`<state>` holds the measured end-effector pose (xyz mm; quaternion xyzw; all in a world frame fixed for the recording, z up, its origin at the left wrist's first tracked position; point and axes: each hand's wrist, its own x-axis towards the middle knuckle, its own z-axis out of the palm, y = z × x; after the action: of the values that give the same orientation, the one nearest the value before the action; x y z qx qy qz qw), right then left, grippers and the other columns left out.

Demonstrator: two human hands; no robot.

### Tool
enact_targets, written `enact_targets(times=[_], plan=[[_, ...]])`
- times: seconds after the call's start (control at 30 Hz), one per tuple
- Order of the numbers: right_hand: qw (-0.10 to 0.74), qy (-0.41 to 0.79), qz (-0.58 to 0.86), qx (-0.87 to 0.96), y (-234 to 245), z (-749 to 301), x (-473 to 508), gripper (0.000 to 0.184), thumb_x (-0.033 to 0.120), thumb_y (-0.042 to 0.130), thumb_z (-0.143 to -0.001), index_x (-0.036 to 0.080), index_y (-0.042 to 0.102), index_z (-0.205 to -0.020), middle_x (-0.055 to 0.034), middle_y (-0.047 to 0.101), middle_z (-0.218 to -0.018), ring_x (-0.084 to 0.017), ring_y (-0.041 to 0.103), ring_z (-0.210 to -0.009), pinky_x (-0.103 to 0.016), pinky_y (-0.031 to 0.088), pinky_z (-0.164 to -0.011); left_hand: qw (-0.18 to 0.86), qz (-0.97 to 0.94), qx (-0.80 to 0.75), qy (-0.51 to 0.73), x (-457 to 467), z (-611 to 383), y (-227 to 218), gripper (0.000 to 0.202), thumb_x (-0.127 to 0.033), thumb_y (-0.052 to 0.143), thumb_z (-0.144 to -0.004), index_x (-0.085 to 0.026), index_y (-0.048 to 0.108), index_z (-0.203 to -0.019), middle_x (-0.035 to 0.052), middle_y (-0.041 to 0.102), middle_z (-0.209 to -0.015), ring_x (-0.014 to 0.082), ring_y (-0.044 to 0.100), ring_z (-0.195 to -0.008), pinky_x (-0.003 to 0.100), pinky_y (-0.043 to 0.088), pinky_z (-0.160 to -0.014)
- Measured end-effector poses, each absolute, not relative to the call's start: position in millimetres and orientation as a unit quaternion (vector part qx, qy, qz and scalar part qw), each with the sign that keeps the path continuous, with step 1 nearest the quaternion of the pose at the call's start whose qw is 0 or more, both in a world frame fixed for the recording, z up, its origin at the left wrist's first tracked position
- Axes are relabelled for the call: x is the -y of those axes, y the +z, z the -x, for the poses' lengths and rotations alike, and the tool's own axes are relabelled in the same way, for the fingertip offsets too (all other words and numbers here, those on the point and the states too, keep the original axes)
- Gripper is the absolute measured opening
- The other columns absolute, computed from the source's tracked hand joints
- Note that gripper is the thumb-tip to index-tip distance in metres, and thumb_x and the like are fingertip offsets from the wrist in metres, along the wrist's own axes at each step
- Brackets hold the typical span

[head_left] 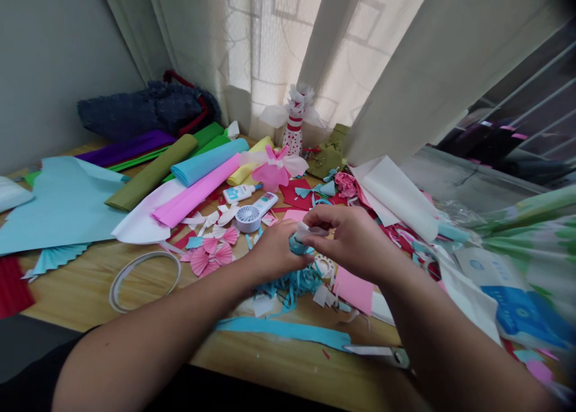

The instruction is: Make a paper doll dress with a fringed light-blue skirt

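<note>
Small blue piece [296, 244] held above a paper-strewn table [252, 364]

The left hand [276, 250] grasps the small blue piece, curled around it, in from the near edge of the table. The right hand [346, 238] meets it there, thumb and fingers pinching a thin white piece [306, 229] at the top of the blue one.

Below the hands lies a tangle of curled blue strips [292, 289]. A flat blue strip [288, 331] runs along the near edge, its right end beside the scissors [380, 352], which are partly hidden by the right forearm. Toward the left edge sit a tape roll [116, 280], pleated pink fans [209, 257] and a large light-blue sheet [67, 202].

Farther back, a handheld fan [248, 218] lies just beside a glue bottle [237, 194], with a pink roll [198, 190], a blue roll [209, 162] and an olive roll [150, 172] toward the far left corner. At the far edge stands a red-and-white figure [293, 137]. A blue-and-white packet [517, 301] lies near the right edge.
</note>
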<state>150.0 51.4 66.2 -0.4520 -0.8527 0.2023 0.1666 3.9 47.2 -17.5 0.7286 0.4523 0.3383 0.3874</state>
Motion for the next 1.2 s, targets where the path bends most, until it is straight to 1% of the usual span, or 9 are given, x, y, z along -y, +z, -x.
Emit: enact_targets(times=[0.17,0.33,0.43,0.53,0.73,0.83,0.93,1.07,1.2], plan=[[0.138,0.191,0.443,0.865,72,-144,-54,0.01,0.012,0.062,-0.07,0.021,0.063,-0.074,0.0039,0.063,-0.066,-0.012,0.055,-0.061,-0.023,0.037,-0.057,0.396,-0.729,-0.445,0.337,-47,-3,-16,0.02,-0.023,0.068,-0.066,-0.019,0.065,-0.086,0.0021,0.068,-0.09,0.0224,0.061,-0.087,0.031,0.046,-0.075],[0.124,0.197,0.437,0.869,75,-143,-55,0.008,0.013,0.061,-0.071,0.02,0.064,-0.075,0.0028,0.063,-0.067,-0.012,0.055,-0.063,-0.023,0.036,-0.057,0.408,-0.729,-0.439,0.331,-46,3,-11,0.024,-0.036,0.072,-0.065,-0.019,0.065,-0.08,0.0016,0.067,-0.087,0.0226,0.06,-0.086,0.031,0.046,-0.076],[0.117,0.211,0.427,0.871,76,-143,-57,0.007,0.013,0.06,-0.072,0.019,0.063,-0.072,0.0035,0.061,-0.065,-0.011,0.053,-0.06,-0.022,0.035,-0.055,0.417,-0.736,-0.423,0.327,-49,10,-11,0.026,-0.042,0.066,-0.07,-0.019,0.064,-0.081,0.0022,0.067,-0.088,0.0223,0.06,-0.086,0.032,0.045,-0.077],[0.11,0.213,0.415,0.878,75,-143,-60,0.007,0.012,0.06,-0.071,0.019,0.062,-0.071,0.004,0.059,-0.063,-0.01,0.052,-0.059,-0.021,0.034,-0.053,0.443,-0.732,-0.389,0.342,-52,15,-13,0.025,-0.041,0.06,-0.076,-0.017,0.063,-0.081,0.0028,0.065,-0.087,0.0218,0.059,-0.087,0.032,0.044,-0.079],[0.093,0.229,0.417,0.875,77,-140,-67,0.008,0.015,0.065,-0.069,0.018,0.066,-0.076,0.0022,0.063,-0.065,-0.011,0.056,-0.06,-0.021,0.037,-0.054,0.518,-0.69,-0.361,0.355,-53,13,-14,0.028,-0.041,0.056,-0.078,-0.015,0.06,-0.068,-0.0009,0.058,-0.07,0.0147,0.053,-0.069,0.026,0.041,-0.065],[0.13,0.276,0.401,0.864,78,-145,-69,0.014,0.022,0.066,-0.073,0.019,0.067,-0.087,0.0005,0.066,-0.073,-0.013,0.06,-0.066,-0.023,0.042,-0.058,0.529,-0.683,-0.362,0.351,-51,13,-14,0.032,-0.044,0.054,-0.08,-0.015,0.059,-0.067,-0.0033,0.052,-0.061,0.0117,0.048,-0.06,0.024,0.038,-0.058],[0.175,0.314,0.391,0.848,76,-154,-69,0.023,0.026,0.068,-0.072,0.019,0.066,-0.094,-0.0004,0.066,-0.076,-0.014,0.061,-0.069,-0.024,0.046,-0.062,0.551,-0.661,-0.37,0.349,-50,13,-13,0.027,-0.042,0.06,-0.077,-0.016,0.061,-0.071,-0.005,0.051,-0.06,0.0104,0.046,-0.057,0.023,0.036,-0.057],[0.186,0.322,0.403,0.836,70,-158,-66,0.018,0.02,0.068,-0.07,0.019,0.068,-0.088,0.0005,0.066,-0.073,-0.013,0.06,-0.066,-0.024,0.046,-0.06,0.571,-0.64,-0.364,0.363,-50,10,-14,0.021,-0.037,0.066,-0.073,-0.016,0.064,-0.076,-0.0031,0.061,-0.072,0.0133,0.055,-0.069,0.025,0.041,-0.066],[0.213,0.306,0.413,0.831,64,-154,-64,0.01,0.017,0.064,-0.072,0.017,0.068,-0.08,0.0019,0.062,-0.065,-0.01,0.055,-0.06,-0.021,0.042,-0.055,0.565,-0.642,-0.376,0.358,-50,10,-15,0.022,-0.035,0.069,-0.069,-0.016,0.066,-0.079,-0.0012,0.064,-0.075,0.0165,0.058,-0.074,0.027,0.044,-0.069]])
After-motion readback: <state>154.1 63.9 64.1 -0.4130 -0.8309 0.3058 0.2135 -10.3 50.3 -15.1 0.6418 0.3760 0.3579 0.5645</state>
